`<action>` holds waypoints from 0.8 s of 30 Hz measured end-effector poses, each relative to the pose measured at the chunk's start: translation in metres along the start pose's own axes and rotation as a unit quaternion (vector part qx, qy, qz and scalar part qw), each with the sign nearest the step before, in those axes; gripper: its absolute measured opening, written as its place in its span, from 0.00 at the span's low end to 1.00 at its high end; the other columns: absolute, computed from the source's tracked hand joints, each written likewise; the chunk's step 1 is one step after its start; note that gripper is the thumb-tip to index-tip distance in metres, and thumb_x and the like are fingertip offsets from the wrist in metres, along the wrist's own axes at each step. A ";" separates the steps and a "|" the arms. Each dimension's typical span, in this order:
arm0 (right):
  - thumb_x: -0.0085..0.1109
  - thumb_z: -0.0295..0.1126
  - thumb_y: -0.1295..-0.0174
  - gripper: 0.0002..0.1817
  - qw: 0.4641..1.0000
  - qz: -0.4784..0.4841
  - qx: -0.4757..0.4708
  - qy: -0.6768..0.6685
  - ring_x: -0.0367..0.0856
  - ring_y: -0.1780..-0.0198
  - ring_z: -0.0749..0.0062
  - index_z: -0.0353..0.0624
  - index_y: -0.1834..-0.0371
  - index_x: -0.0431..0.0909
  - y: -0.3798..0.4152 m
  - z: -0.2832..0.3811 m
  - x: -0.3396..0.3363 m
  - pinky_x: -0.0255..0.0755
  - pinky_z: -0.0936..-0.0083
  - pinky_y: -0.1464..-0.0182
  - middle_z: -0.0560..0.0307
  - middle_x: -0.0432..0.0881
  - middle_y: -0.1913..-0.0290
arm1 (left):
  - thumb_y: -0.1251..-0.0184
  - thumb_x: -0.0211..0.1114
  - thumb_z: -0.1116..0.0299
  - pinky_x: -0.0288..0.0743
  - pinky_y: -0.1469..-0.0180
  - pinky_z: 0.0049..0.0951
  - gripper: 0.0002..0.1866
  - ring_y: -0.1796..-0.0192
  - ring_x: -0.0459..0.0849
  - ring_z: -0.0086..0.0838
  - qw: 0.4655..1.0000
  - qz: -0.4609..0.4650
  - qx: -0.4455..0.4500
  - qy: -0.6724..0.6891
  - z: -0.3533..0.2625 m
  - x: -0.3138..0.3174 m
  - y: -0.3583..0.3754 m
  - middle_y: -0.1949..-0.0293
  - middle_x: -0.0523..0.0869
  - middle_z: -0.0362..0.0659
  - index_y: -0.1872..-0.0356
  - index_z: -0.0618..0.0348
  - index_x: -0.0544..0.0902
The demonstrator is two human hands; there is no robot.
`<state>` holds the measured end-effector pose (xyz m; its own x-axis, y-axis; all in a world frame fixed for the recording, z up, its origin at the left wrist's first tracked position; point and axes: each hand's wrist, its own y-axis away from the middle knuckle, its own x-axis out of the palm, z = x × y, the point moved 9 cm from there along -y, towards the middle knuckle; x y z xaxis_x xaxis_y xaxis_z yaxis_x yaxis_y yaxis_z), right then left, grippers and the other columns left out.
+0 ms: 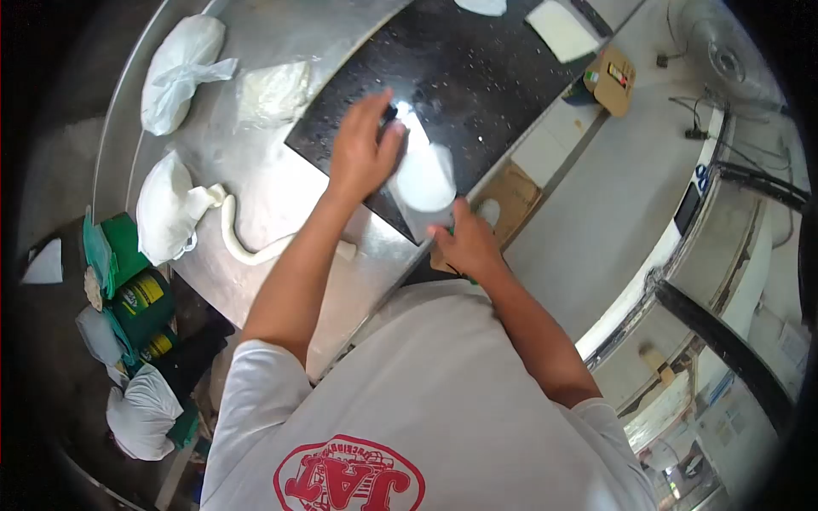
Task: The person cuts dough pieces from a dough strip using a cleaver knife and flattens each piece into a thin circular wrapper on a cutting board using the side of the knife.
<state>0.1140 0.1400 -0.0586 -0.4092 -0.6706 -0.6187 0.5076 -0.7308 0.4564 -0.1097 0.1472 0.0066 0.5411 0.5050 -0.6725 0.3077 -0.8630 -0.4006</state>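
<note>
A white rounded piece (425,179) lies near the front edge of the black slab (460,85), between my two hands. My left hand (365,149) is at its upper left, with the fingers curled around a small dark object (389,112) that is mostly hidden. Close to the lower right of the white piece is my right hand (466,242), thumb and forefinger at the end of a greyish flat thing (419,223) beneath or beside the piece. What that flat thing is, I cannot make out. A long white rope-like strip (243,254) curves over the metal table (281,183) on the left.
Two white bags (181,77) (166,209) and a clear packet (274,94) rest on the metal table. A pale rectangular sheet (562,31) lies at the slab's far corner. Cardboard (514,203) sits beyond the slab's right edge, and green containers (141,298) stand at lower left.
</note>
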 end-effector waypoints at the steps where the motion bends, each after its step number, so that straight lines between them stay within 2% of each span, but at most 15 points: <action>1: 0.67 0.40 0.34 0.24 1.000 0.025 -0.008 -0.004 0.85 0.51 0.29 0.34 0.46 0.70 0.003 0.001 0.010 0.76 0.46 0.48 0.28 0.85 0.57 | 0.30 0.69 0.67 0.72 0.29 0.45 0.24 0.31 0.79 0.52 1.000 0.017 0.007 -0.004 0.001 -0.001 0.015 0.35 0.82 0.55 0.34 0.63 0.80; 2: 0.68 0.40 0.35 0.24 0.999 0.051 -0.018 -0.005 0.85 0.52 0.29 0.34 0.47 0.70 0.001 0.000 0.018 0.76 0.46 0.49 0.27 0.85 0.58 | 0.30 0.67 0.68 0.70 0.27 0.47 0.23 0.29 0.76 0.56 0.999 0.041 0.026 0.013 -0.006 0.000 0.025 0.34 0.81 0.57 0.35 0.63 0.80; 3: 0.68 0.40 0.35 0.24 0.998 0.049 -0.030 0.003 0.85 0.52 0.29 0.34 0.47 0.70 -0.005 -0.004 0.018 0.76 0.46 0.49 0.27 0.85 0.58 | 0.28 0.65 0.66 0.65 0.24 0.51 0.25 0.25 0.71 0.59 0.997 0.080 0.021 0.012 -0.009 0.005 0.035 0.29 0.76 0.59 0.32 0.61 0.78; 5: 0.70 0.41 0.36 0.25 0.994 0.074 -0.068 -0.038 0.85 0.51 0.32 0.34 0.49 0.70 -0.013 -0.012 0.014 0.76 0.47 0.49 0.28 0.85 0.57 | 0.24 0.61 0.59 0.56 0.21 0.58 0.27 0.21 0.63 0.59 0.986 0.152 -0.008 -0.067 -0.016 0.022 0.052 0.24 0.69 0.59 0.29 0.60 0.76; 6: 0.69 0.38 0.35 0.24 0.992 0.095 -0.078 -0.015 0.86 0.52 0.47 0.34 0.46 0.71 -0.012 -0.005 0.007 0.75 0.56 0.50 0.36 0.84 0.58 | 0.23 0.60 0.57 0.52 0.20 0.61 0.28 0.19 0.60 0.59 0.981 0.165 -0.014 -0.106 -0.020 0.026 0.059 0.23 0.67 0.58 0.27 0.59 0.74; 7: 0.69 0.38 0.35 0.24 0.992 0.096 -0.086 -0.009 0.86 0.52 0.47 0.34 0.46 0.71 -0.012 0.008 -0.008 0.75 0.56 0.50 0.36 0.84 0.58 | 0.22 0.58 0.55 0.48 0.20 0.64 0.29 0.18 0.57 0.59 0.973 0.179 -0.019 -0.143 -0.024 0.030 0.064 0.21 0.65 0.58 0.25 0.58 0.72; 9: 0.69 0.37 0.35 0.22 0.974 0.223 -0.022 0.002 0.86 0.50 0.49 0.34 0.46 0.74 -0.005 0.012 -0.013 0.75 0.58 0.48 0.37 0.85 0.57 | 0.22 0.58 0.51 0.47 0.21 0.67 0.28 0.18 0.58 0.58 0.972 0.163 -0.008 -0.171 -0.038 0.028 0.067 0.25 0.70 0.57 0.29 0.57 0.77; 10: 0.69 0.37 0.35 0.22 0.974 0.223 -0.024 0.004 0.86 0.50 0.49 0.34 0.46 0.74 -0.006 0.006 -0.019 0.75 0.58 0.48 0.37 0.85 0.57 | 0.23 0.58 0.51 0.49 0.21 0.65 0.27 0.21 0.63 0.55 0.972 0.162 -0.009 -0.169 -0.047 0.023 0.064 0.30 0.75 0.57 0.32 0.56 0.79; 11: 0.69 0.37 0.36 0.22 0.966 0.246 -0.079 -0.001 0.86 0.51 0.49 0.34 0.46 0.75 -0.004 0.007 -0.020 0.75 0.58 0.47 0.38 0.85 0.57 | 0.23 0.59 0.51 0.51 0.21 0.63 0.25 0.24 0.69 0.53 0.972 0.161 -0.011 -0.169 -0.056 0.018 0.058 0.34 0.81 0.56 0.35 0.56 0.82; 12: 0.69 0.37 0.36 0.22 0.954 0.269 -0.133 -0.008 0.86 0.51 0.48 0.34 0.46 0.76 -0.003 0.013 -0.022 0.76 0.58 0.47 0.38 0.85 0.57 | 0.23 0.59 0.51 0.51 0.21 0.63 0.25 0.24 0.69 0.53 0.972 0.161 -0.012 -0.171 -0.061 0.015 0.048 0.34 0.81 0.56 0.35 0.56 0.82; 14: 0.69 0.37 0.37 0.22 0.948 0.282 -0.144 0.019 0.86 0.51 0.47 0.34 0.45 0.77 -0.009 0.006 -0.030 0.76 0.59 0.46 0.39 0.86 0.56 | 0.26 0.64 0.57 0.68 0.27 0.52 0.21 0.36 0.83 0.48 0.925 0.348 -0.112 -0.102 -0.053 0.042 0.051 0.48 0.88 0.52 0.39 0.55 0.84; 15: 0.69 0.37 0.38 0.23 0.943 0.292 -0.154 0.047 0.86 0.50 0.46 0.35 0.44 0.77 -0.012 0.002 -0.035 0.76 0.59 0.45 0.40 0.86 0.54 | 0.26 0.64 0.57 0.68 0.27 0.52 0.21 0.36 0.83 0.48 0.924 0.349 -0.115 -0.106 -0.053 0.048 0.047 0.48 0.88 0.52 0.39 0.55 0.84; 17: 0.69 0.38 0.38 0.24 0.941 0.296 -0.164 0.025 0.85 0.49 0.46 0.35 0.44 0.77 -0.020 -0.009 -0.050 0.76 0.59 0.45 0.40 0.86 0.53 | 0.31 0.70 0.65 0.81 0.40 0.41 0.20 0.48 0.88 0.45 0.950 0.243 -0.166 0.103 -0.060 0.052 0.027 0.58 0.90 0.50 0.40 0.56 0.85; 18: 0.69 0.38 0.38 0.24 0.940 0.293 -0.174 0.007 0.85 0.49 0.46 0.35 0.43 0.77 -0.027 -0.012 -0.060 0.76 0.59 0.45 0.40 0.86 0.52 | 0.36 0.73 0.72 0.84 0.49 0.38 0.23 0.50 0.88 0.44 0.951 0.235 -0.175 0.103 -0.064 0.057 0.016 0.55 0.88 0.50 0.39 0.56 0.84; 24: 0.68 0.37 0.38 0.22 0.946 0.276 -0.164 -0.032 0.84 0.50 0.47 0.35 0.46 0.76 -0.061 -0.068 -0.123 0.75 0.57 0.46 0.40 0.85 0.53 | 0.41 0.75 0.75 0.82 0.46 0.39 0.28 0.46 0.87 0.41 0.930 0.286 -0.165 0.161 -0.102 0.119 -0.053 0.47 0.84 0.50 0.37 0.56 0.83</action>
<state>0.1851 0.2755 -0.0534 -0.0522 -0.9528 -0.2990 0.8610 -0.1946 0.4699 0.0183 0.2522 0.0112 0.8803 -0.0212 -0.4740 0.0921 -0.9723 0.2146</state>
